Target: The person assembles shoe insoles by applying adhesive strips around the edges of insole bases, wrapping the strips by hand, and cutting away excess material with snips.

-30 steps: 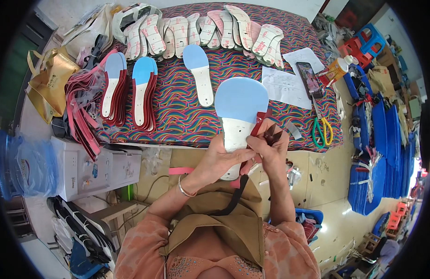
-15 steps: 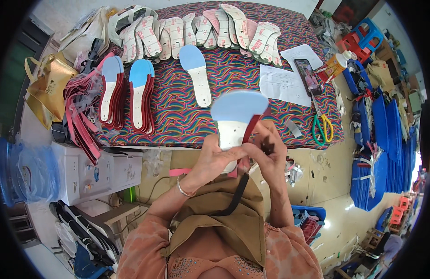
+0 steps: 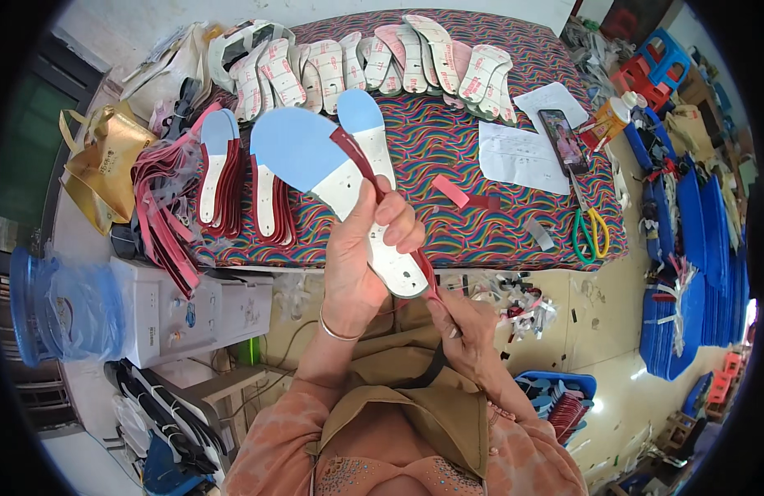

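Observation:
My left hand grips a shoe insole by its middle, thumb on the face and fingers wrapped over the edge. The insole has a light blue forefoot and a white rest, tilted with its toe up and left. Along its right edge runs a dark red strip. At the heel, my right hand is closed, pinching the strip's lower end. Behind the held piece lies another blue-and-white insole. To the left are two stacks of red-edged insoles, one left and one nearer the middle.
White and pink insole pieces line the table's far side. On the right lie papers, a phone, scissors and a bottle. A pink-and-red strip rests mid-table. Pink strips hang off the left end.
The insole has swung left and now leans, with my left hand round its middle. My right hand has moved down to the heel. The pink-and-red strip on the table has come into sight.

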Demonstrator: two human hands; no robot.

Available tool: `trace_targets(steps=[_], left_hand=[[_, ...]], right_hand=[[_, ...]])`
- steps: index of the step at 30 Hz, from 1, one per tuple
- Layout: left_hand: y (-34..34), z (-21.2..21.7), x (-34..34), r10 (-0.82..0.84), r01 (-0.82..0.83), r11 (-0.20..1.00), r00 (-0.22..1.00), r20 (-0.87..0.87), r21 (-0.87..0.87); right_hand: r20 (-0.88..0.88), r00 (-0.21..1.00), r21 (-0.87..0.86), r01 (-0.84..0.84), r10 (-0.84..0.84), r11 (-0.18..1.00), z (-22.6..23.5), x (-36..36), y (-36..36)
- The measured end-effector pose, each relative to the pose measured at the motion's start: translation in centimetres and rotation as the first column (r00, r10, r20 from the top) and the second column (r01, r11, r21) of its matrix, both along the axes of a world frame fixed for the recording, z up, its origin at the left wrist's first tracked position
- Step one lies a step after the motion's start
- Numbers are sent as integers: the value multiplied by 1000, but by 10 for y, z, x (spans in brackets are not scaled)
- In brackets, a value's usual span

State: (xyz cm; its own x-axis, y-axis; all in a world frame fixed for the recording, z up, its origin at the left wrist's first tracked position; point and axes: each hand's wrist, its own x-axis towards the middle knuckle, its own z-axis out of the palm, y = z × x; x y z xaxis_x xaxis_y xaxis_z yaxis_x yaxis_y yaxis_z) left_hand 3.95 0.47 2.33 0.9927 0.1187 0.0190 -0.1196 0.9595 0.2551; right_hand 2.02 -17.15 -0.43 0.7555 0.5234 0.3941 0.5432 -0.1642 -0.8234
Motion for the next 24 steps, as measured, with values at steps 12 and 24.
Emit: trace_targets(steps=[12, 24], left_hand=[[-19, -15, -28, 164, 21, 830, 946, -280, 558], [15, 49, -40, -162, -422, -401, 906, 391, 813]], right_hand=[[-75, 987, 89, 147, -141, 985, 11, 11, 0], [-78, 987, -112, -150, 141, 982, 41, 65, -44]])
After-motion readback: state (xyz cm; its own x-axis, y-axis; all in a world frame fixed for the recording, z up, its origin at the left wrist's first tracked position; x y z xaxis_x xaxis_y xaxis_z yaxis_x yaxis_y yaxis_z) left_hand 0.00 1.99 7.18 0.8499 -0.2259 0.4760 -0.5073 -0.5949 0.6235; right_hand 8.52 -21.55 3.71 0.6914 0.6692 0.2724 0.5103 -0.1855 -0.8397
